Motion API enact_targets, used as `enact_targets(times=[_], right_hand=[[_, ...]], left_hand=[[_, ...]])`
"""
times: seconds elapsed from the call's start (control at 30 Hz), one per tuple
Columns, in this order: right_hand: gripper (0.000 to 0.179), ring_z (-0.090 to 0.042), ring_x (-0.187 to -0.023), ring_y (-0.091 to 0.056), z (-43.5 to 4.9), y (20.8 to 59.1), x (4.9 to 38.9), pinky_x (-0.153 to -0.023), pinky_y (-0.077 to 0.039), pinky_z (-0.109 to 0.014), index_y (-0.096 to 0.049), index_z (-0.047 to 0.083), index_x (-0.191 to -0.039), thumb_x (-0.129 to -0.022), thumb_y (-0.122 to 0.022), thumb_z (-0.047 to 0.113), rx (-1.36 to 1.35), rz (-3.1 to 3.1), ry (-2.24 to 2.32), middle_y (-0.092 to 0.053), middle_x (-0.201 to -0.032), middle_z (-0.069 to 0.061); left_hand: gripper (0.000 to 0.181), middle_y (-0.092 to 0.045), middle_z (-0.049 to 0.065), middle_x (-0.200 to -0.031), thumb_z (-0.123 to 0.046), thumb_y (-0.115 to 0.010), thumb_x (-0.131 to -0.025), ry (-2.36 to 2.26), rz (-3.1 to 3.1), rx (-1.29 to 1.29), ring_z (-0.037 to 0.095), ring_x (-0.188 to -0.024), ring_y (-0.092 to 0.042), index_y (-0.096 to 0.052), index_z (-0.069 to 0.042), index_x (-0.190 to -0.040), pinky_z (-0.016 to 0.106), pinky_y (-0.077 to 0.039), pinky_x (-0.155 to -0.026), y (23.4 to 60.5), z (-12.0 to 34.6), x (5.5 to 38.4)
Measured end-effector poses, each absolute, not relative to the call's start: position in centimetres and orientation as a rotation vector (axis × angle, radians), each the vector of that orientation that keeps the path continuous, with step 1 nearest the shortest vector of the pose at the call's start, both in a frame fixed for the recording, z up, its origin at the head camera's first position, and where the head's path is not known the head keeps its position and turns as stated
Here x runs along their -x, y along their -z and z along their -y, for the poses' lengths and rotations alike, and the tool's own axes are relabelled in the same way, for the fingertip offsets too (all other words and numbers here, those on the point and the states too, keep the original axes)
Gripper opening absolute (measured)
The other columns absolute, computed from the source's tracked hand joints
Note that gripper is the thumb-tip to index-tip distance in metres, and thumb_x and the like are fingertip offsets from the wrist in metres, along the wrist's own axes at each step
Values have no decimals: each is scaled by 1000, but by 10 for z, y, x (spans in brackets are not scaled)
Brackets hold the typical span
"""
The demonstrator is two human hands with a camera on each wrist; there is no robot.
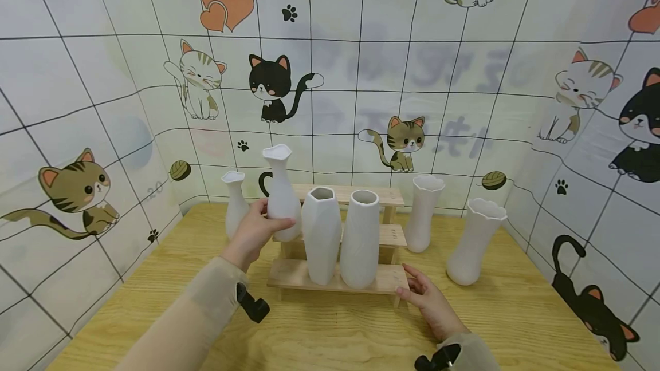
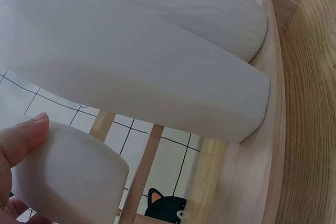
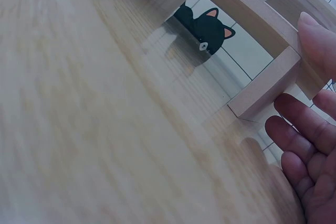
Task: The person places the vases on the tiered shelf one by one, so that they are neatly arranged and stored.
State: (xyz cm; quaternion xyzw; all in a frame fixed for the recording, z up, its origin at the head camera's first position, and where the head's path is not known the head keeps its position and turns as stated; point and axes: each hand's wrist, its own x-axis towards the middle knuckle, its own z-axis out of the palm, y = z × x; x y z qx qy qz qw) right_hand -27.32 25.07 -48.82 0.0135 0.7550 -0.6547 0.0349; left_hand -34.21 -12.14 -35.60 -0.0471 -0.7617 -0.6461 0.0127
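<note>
My left hand (image 1: pixel 254 231) grips the lower body of a white vase (image 1: pixel 281 196) with a flared, wavy rim, thumb across its front. The vase is upright at the left end of the middle step of a three-tier wooden stand (image 1: pixel 289 275), its base right at that step. On the lowest step stand a faceted white vase (image 1: pixel 322 236) and a textured, round-mouthed white vase (image 1: pixel 361 239). My right hand (image 1: pixel 425 302) holds the stand's lower right end, thumb (image 3: pixel 312 38) on the board, fingers beside the leg (image 3: pixel 268 85).
A slim white vase (image 1: pixel 235 205) stands on the wooden table (image 1: pixel 330 336) left of the stand. To the right are two white vases with scalloped rims, one farther back (image 1: pixel 423 213) and one nearer (image 1: pixel 473 242). A cat-print wall covering (image 1: pixel 340 73) encloses the table's back and sides.
</note>
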Motion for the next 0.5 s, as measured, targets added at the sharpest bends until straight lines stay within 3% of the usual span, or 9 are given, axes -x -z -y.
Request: enact_targets(times=[0.23,0.5], right_hand=[[69,-21,-109,-53,-251,489,274,-100,-34,-45,-31,10,-149,-91,-68,17,-28,-2320,2020,-56,-125,-15],[69,-21,-107,-54,-250,488,273,-99,-34,-45,-32,8,-149,-91,-68,16,-18,-2333,2021,-57,-123,-15]], left_hand=[[81,-45,13,-136,-13,-82,-76,2048,2351,166,35,-119,-49,-36,-5,-142,50,-44,-95,356,113,348],[79,-43,12,-138,-10,-80,-77,2050,2347,147,34,-120,-49,-36,-6,-142,50,-41,-98,354,107,353]])
